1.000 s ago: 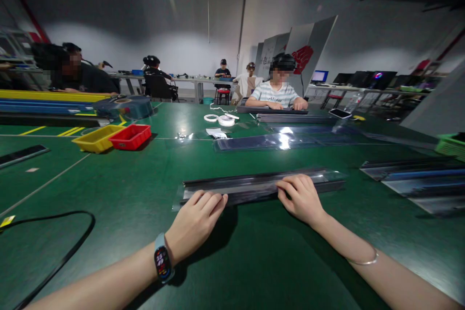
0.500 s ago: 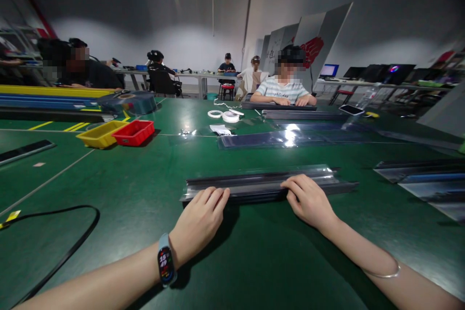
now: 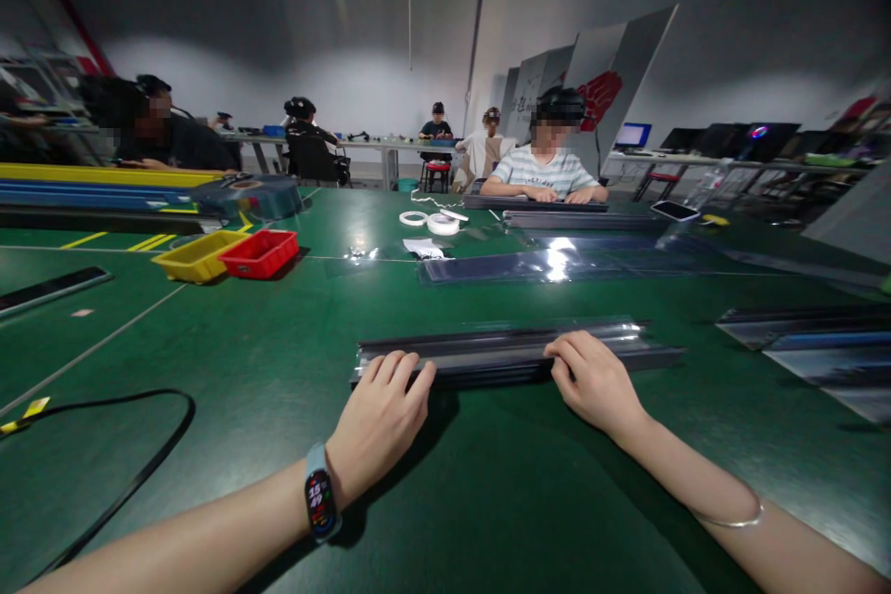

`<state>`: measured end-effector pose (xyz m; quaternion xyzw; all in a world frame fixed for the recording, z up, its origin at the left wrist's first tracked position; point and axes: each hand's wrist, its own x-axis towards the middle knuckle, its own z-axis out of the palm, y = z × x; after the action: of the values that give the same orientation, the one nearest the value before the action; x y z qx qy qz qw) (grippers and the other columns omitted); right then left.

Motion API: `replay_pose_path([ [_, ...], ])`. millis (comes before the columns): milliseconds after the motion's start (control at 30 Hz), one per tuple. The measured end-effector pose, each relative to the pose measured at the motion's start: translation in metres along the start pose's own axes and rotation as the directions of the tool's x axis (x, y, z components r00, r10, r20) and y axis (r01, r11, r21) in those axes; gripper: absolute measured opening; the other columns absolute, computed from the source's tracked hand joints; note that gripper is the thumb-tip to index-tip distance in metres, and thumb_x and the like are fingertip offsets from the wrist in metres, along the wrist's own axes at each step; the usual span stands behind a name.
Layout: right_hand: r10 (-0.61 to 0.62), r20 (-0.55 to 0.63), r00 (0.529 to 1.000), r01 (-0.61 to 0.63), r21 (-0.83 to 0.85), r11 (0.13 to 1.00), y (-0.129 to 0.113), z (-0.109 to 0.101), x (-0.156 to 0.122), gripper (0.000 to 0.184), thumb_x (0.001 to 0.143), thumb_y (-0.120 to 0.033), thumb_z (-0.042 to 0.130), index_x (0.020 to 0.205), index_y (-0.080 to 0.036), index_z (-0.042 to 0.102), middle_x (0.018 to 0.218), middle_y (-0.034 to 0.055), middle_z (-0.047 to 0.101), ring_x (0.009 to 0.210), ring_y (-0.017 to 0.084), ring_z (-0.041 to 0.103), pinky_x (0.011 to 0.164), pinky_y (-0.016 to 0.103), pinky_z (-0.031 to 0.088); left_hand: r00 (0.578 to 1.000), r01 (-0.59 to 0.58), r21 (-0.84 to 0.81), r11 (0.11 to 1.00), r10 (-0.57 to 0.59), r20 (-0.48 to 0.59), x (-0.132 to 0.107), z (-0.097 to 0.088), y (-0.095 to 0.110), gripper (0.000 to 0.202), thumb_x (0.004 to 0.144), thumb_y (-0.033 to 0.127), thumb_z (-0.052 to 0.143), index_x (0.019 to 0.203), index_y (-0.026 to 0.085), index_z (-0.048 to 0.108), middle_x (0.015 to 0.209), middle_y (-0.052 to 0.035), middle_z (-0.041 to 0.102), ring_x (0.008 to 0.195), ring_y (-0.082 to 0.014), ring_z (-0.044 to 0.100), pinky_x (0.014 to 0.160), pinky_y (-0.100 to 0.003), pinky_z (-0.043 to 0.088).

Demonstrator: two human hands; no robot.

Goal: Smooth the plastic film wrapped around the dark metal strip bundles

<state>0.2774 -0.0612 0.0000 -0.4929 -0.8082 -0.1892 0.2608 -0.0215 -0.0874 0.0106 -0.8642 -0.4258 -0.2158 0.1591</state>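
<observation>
A long dark plastic profile (image 3: 487, 362), with raised black edges and a glossy clear middle, lies crosswise on the green table before me. Near its left end, my left hand (image 3: 386, 413) has its fingers curled over the near edge, thumb side towards the middle. Further right, my right hand (image 3: 595, 385) pinches the same near edge between thumb and fingers. The undersides of both grips are hidden. A fitness band (image 3: 321, 494) is on my left wrist.
Clear plastic sheets (image 3: 501, 267) lie beyond the profile, with white tape rolls (image 3: 443, 224) behind. More profiles (image 3: 821, 343) are at right. Yellow (image 3: 195, 260) and red (image 3: 261, 255) bins stand at left, near a black cable (image 3: 139, 473). A co-worker (image 3: 543, 167) sits opposite.
My right hand has shifted slightly right along the near edge. My left fingers have spread and moved a little left. The profile lies almost where it was.
</observation>
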Motion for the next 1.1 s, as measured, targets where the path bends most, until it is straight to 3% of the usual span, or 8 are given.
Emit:
replay_pose_path([
  [467, 0.035, 0.011, 0.999, -0.035, 0.003, 0.999, 0.0051, -0.0012, -0.0006, 0.017, 0.076, -0.015, 0.038, 0.083, -0.018, 0.054, 0.086, 0.0064, 0.055, 0.084, 0.019, 0.048, 0.077, 0.032, 0.037, 0.999, 0.033, 0.012, 0.999, -0.034, 0.016, 0.0016, -0.0034, 0.0018, 0.023, 0.082, 0.022, 0.039, 0.102, 0.015, 0.049, 0.100, -0.0108, 0.052, 0.094, -0.0231, 0.046, 0.080, -0.039, 0.039],
  [1100, 0.083, 0.056, 0.995, -0.078, -0.081, 0.994, 0.0070, 0.0006, -0.0005, 0.014, 0.079, -0.019, 0.037, 0.077, -0.017, 0.051, 0.077, 0.0057, 0.052, 0.077, 0.017, 0.046, 0.074, 0.031, 0.035, 0.992, 0.076, 0.010, 0.997, -0.077, 0.101, 0.0013, -0.0016, 0.0011, 0.020, 0.083, 0.023, 0.038, 0.099, 0.016, 0.049, 0.093, -0.0080, 0.052, 0.088, -0.0210, 0.047, 0.078, -0.036, 0.039],
])
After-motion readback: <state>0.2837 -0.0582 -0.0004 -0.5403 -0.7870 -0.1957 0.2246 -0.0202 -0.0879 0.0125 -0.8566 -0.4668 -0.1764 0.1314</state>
